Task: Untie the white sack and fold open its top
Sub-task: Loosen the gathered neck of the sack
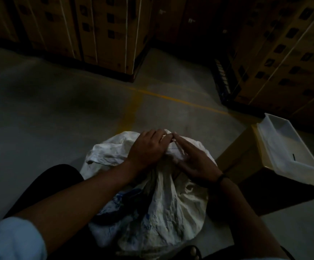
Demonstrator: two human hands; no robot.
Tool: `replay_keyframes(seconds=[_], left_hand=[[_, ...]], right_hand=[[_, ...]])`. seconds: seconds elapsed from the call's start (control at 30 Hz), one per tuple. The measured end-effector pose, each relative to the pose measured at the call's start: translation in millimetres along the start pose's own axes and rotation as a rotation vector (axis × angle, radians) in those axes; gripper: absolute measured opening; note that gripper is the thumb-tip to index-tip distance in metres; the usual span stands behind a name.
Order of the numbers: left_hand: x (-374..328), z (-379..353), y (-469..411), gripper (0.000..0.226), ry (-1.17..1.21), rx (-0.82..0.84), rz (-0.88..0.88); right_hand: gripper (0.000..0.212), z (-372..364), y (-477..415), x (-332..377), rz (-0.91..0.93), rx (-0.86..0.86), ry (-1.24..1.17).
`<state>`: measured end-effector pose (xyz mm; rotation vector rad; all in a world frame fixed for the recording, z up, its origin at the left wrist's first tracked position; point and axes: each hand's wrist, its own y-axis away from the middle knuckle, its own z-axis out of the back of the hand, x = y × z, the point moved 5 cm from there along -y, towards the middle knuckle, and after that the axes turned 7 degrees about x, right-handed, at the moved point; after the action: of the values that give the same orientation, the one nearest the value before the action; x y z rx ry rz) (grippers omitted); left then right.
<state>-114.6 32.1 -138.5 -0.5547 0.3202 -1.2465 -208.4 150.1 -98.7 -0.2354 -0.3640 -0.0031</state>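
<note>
A white sack (163, 207) sits on the grey floor (49, 109), right in front of the person. Both hands are on its bunched top. The left hand (146, 149) curls its fingers (160, 136) round the bunch and grips it. The right hand (193, 160) lies on the sack with straight fingers (182, 144). A white tray (283, 141) rests on a brown box (236, 152) nearby.

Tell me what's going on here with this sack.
A person is working at a white sack on the floor. The left hand grips its bunched top, and the right hand lies beside it, fingertips meeting the left's at the tie. The top is gathered, not yet folded open. A white tray sits on a box to the right.
</note>
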Motion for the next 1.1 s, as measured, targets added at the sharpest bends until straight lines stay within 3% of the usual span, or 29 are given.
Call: replay_keyframes(seconds=[0.1,0.2,0.27,0.33,0.43,0.53,0.6,0.67,0.8,0.9,1.0,1.1], left_hand=[[-10.0,-3.2,-1.3,0.044,0.029,0.040,-0.002],[-19.2,-11.7,2.6,0.077,0.147,0.235,-0.091],[-22.5,-14.3,7.6,0.099,0.315,0.444,-0.083],[-19.7,-9.6,6.7,0.102,0.467,0.590,-0.007],[-0.4,10.6,-6.2,0.072,0.522,0.506,0.119],[12.0,16.4,-2.0,0.033,0.362,0.421,0.135],[7.0,11.1,7.6,0.031,0.288,0.352,0.048],[-3.3,10.0,12.9,0.031,0.236,0.199,-0.060],[-25.2,9.0,14.9,0.024,0.178,0.048,-0.115],[-19.2,-3.1,14.8,0.056,0.254,0.209,-0.066],[-5.6,-10.4,19.6,0.078,0.611,0.509,0.001],[6.5,-19.8,24.4,0.071,0.433,0.776,0.036]], right_hand=[[0.072,-2.2,3.7,-19.8,-0.099,-0.023,-0.054],[0.070,-1.5,8.2,-36.9,-0.208,-0.061,0.025],[0.054,1.8,10.7,-33.6,-0.116,-0.132,0.245],[0.031,4.3,12.9,-22.5,0.011,-0.223,0.421],[0.017,-2.2,12.1,-6.6,0.179,-0.316,0.530],[0.012,-19.2,3.4,-0.5,0.283,-0.192,0.422],[0.015,-27.2,-0.2,-5.8,0.181,-0.003,0.081],[0.016,-26.6,4.2,-11.6,0.011,0.080,-0.284],[0.038,-19.7,8.2,-24.7,-0.172,0.073,-0.398],[0.036,-27.3,8.5,-23.6,-0.152,0.121,-0.204],[0.032,-35.6,10.9,-18.8,-0.042,0.098,0.101],[0.034,-53.2,8.6,-12.4,0.123,0.058,0.357]])
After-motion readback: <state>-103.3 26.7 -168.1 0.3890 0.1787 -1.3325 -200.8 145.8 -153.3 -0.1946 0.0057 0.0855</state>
